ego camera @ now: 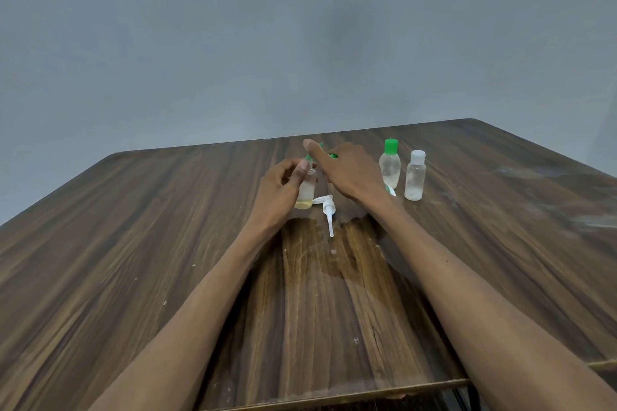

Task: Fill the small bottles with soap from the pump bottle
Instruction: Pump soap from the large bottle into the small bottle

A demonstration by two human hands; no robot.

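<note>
Two hands meet over the middle of the tabletop (133, 243), close together but each busy with its own thing. The left hand (282, 188) is curled round one small clear bottle (306, 192), fingers and thumb pinching near its neck; that bottle stands upright, or nearly so, with a thin layer of yellowish soap at its bottom. The right hand (347, 170) reaches across just above the bottle's mouth, index finger stretched out, the other fingers bent over something green (333, 155) that shows only in slivers — a cap or a bottle top, I cannot tell which, nor how firmly it is held.

One white pump head (326, 207) lies on its side just below the two hands, its dip tube pointing back toward the person. No pump bottle body can be made out; a small white and green piece (391, 191) peeks out from behind the right wrist, too hidden to name.

To the right of the right hand stand two more small bottles, side by side and a little apart: one rounded bottle with a green cap (390, 163), nearest the hand, and one straight bottle with a white cap (415, 175) beyond it. Both are upright, capped and mostly clear — three small bottles counted in all.

Pale smears mark the tabletop farther right.
</note>
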